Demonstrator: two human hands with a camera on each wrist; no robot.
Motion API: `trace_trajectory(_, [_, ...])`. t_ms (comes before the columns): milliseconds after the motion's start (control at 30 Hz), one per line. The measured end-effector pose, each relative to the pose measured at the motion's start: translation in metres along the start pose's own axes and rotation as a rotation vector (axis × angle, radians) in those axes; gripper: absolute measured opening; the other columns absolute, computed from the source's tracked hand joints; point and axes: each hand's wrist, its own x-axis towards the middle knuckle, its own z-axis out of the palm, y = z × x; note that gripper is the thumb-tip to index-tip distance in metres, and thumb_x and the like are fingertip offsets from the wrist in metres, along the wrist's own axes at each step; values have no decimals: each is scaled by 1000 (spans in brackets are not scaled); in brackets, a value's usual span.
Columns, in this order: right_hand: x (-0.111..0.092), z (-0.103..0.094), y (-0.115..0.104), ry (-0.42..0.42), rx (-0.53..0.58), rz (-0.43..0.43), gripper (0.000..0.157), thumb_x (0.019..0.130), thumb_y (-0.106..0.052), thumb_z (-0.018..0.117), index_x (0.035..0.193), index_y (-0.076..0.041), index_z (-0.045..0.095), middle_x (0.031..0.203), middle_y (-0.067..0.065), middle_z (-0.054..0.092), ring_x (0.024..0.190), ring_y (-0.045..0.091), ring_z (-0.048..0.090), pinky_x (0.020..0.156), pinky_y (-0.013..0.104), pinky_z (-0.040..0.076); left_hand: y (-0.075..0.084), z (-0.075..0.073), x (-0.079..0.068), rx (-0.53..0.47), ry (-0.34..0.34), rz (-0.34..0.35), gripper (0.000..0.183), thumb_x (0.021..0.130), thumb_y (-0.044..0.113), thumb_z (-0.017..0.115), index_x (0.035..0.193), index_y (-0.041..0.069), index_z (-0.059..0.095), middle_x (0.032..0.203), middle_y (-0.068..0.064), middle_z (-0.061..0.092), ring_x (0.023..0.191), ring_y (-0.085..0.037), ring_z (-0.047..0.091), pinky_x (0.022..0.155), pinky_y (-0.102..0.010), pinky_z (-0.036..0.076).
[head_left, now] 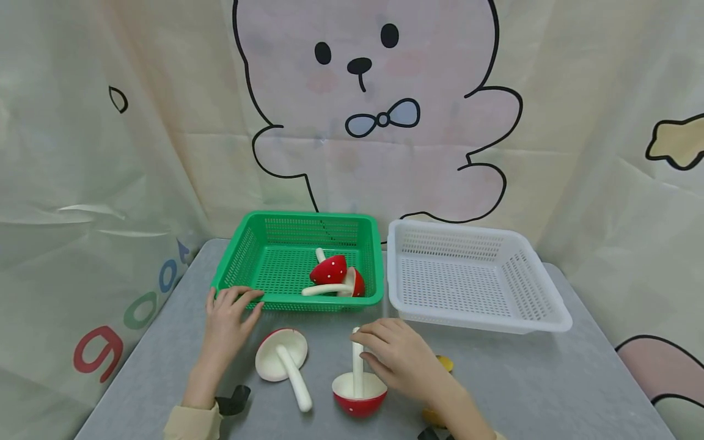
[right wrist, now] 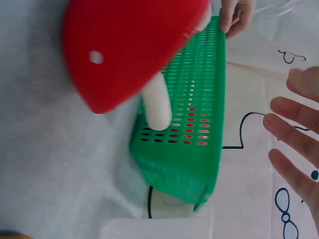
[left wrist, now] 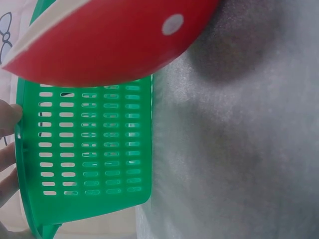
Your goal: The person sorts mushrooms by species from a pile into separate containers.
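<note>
My left hand [head_left: 231, 318] grips the front-left rim of a green basket [head_left: 231, 263], thumb and fingers on either side. My right hand [head_left: 398, 354] hovers by the white stem of a toy mushroom [head_left: 360, 403], whose red cap rests on the table with its stem upright. In the right wrist view its fingers [right wrist: 294, 129] are spread, with nothing visible between them. Between the hands, another red-capped toy mushroom [head_left: 282, 360] has its pale underside up and its stem slanting toward me. Inside the basket, a toy mushroom [head_left: 329, 270] lies against another one [head_left: 357, 284].
A white basket [head_left: 478, 324] stands to the right of the green one on the grey table [head_left: 577, 391]. Something yellow [head_left: 445, 363] is partly hidden behind my right forearm. A curtain [head_left: 352, 177] printed with a cartoon bear hangs behind the baskets.
</note>
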Motion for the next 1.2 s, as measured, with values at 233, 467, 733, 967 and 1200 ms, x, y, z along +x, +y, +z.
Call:
trace_trajectory(233, [-21, 8, -6, -5, 47, 0, 29, 85, -25, 71, 113, -22, 67, 110, -13, 64, 102, 7, 58, 90, 25, 50, 1, -1, 0, -2, -3, -5, 25, 74, 6, 80, 97, 12, 73, 99, -11, 65, 98, -34, 55, 105, -74, 23])
trace_trajectory(467, [-35, 13, -13, -51, 86, 31, 29, 87, -32, 69, 115, -25, 66, 110, -15, 63, 103, 4, 55, 91, 25, 49, 0, -1, -1, 2, -2, -5, 25, 74, 7, 80, 97, 12, 73, 99, -10, 65, 99, -35, 56, 105, -74, 23])
trace_trajectory(733, [-48, 15, -17, -125, 130, 70, 33, 85, -35, 72, 116, -27, 65, 110, -19, 61, 101, 2, 53, 90, 25, 50, -1, 0, -1, 11, -8, -7, 24, 75, 8, 80, 98, 14, 73, 100, -10, 65, 100, -34, 55, 106, -73, 23])
trace_trajectory(967, [-57, 17, -17, -272, 196, 155, 36, 87, -39, 69, 122, -31, 62, 115, -20, 60, 104, 3, 54, 90, 30, 53, 0, 0, 0, 21, -6, -5, 24, 75, 8, 80, 98, 14, 73, 100, -10, 65, 100, -34, 55, 106, -73, 24])
trace_trajectory(1200, [-63, 24, -17, -305, 214, 135, 41, 85, -28, 73, 123, -31, 60, 116, -17, 62, 104, 6, 55, 90, 30, 54, 0, -1, 0, 20, -9, -6, 24, 76, 8, 80, 98, 13, 73, 100, -10, 65, 100, -34, 55, 105, -73, 24])
